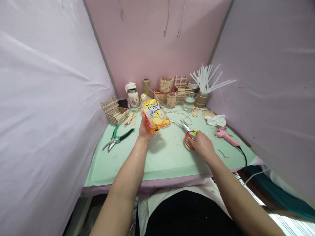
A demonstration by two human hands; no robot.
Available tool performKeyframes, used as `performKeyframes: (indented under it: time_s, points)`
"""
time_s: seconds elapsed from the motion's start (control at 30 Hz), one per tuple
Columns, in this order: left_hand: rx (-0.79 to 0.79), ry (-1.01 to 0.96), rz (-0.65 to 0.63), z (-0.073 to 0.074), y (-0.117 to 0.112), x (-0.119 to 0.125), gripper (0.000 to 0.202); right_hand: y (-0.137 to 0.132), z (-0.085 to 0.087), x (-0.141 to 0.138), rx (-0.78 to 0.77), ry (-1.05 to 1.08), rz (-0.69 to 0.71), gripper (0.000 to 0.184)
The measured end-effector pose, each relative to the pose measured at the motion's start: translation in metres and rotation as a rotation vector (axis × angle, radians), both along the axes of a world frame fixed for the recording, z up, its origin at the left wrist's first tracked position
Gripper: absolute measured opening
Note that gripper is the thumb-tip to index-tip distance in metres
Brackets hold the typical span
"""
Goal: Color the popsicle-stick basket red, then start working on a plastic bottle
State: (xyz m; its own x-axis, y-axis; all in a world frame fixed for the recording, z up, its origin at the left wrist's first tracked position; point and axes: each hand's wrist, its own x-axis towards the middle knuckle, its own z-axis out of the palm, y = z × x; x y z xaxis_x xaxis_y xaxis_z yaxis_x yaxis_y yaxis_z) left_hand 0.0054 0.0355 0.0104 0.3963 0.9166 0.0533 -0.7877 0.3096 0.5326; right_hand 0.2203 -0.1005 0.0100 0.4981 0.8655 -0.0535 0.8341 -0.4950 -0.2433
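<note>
My left hand (144,128) is wrapped round the lower side of a plastic drink bottle (155,114). The bottle has a yellow and orange label and leans with its cap toward the back left, held above the table. At the right, my right hand (203,144) is closed on the handle of a pair of scissors (189,133) with red loops. The blades point away and to the left, slightly parted. A small yellow piece shows by my right fingers, and I cannot tell whether it belongs to the scissors. Garden pruners (116,139) with green and black handles lie left of my left hand.
A pink glue gun (227,136) with a cord and a crumpled white tissue (216,120) lie at the right. Along the back stand a stick-built box (114,110), a white flask (133,96), a twine spool (146,87), a water cup (190,101) and a pot of white sticks (203,98).
</note>
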Motion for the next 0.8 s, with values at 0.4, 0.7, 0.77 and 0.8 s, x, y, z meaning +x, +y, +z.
performKeyframes:
  time_s: [0.4,0.7,0.77,0.8]
  points:
    - [0.287,0.226,-0.059,-0.021,0.01,-0.002,0.079,0.028,0.003,-0.032,0.486,0.92,0.123,0.034]
    - [0.51,0.352,0.112,-0.025,0.002,0.017,0.128,0.054,-0.012,-0.049,0.597,1.435,-0.121,0.022]
    - [0.553,0.375,0.121,-0.028,0.002,0.018,0.136,0.057,-0.015,-0.048,0.59,1.445,-0.168,0.021]
    - [0.569,0.385,0.122,-0.029,0.002,0.019,0.139,0.058,-0.016,-0.047,0.587,1.448,-0.181,0.021]
